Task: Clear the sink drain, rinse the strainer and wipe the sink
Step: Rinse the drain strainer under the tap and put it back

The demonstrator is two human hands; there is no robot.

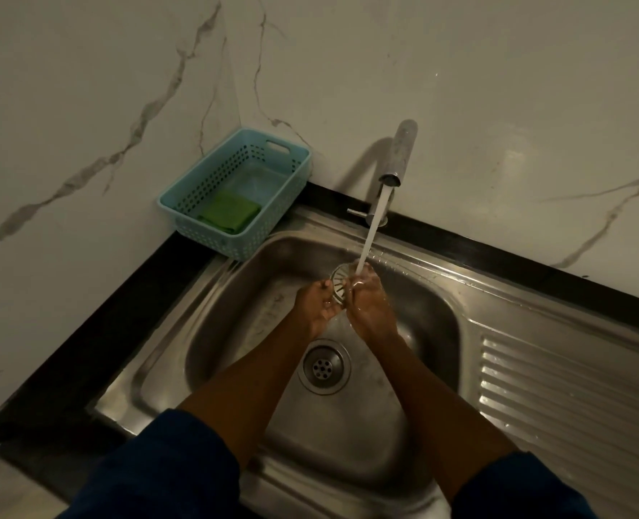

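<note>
- strainer (339,285): round metal disc with slots, held tilted on edge above the sink basin, under the tap, between both hands
- left hand (318,302): fingers curled, pinching the strainer's left edge
- right hand (367,303): wet, fingers curled round the strainer's right edge, gripping it
- water stream (371,234): running from the spout, landing on the right hand's fingers (363,279) and the strainer's top right edge
- tap (398,159): metal, spout angled over the basin, base at the back rim, small lever at its left
- drain (324,367): open, uncovered, round holes visible, in the basin floor just below the hands
- sink (232,316): stainless steel, wet, set in a corner
- drainboard (572,391): ridged, right of the basin
- counter (138,297): black strip around the sink
- basket (228,246): light blue, perforated, on the back left corner, touching the wall
- green cloth (231,213): folded, lying inside the basket at its near end
- wall (479,88): white marble with grey veins
- sleeves (160,477): dark blue, pushed up the forearms
</note>
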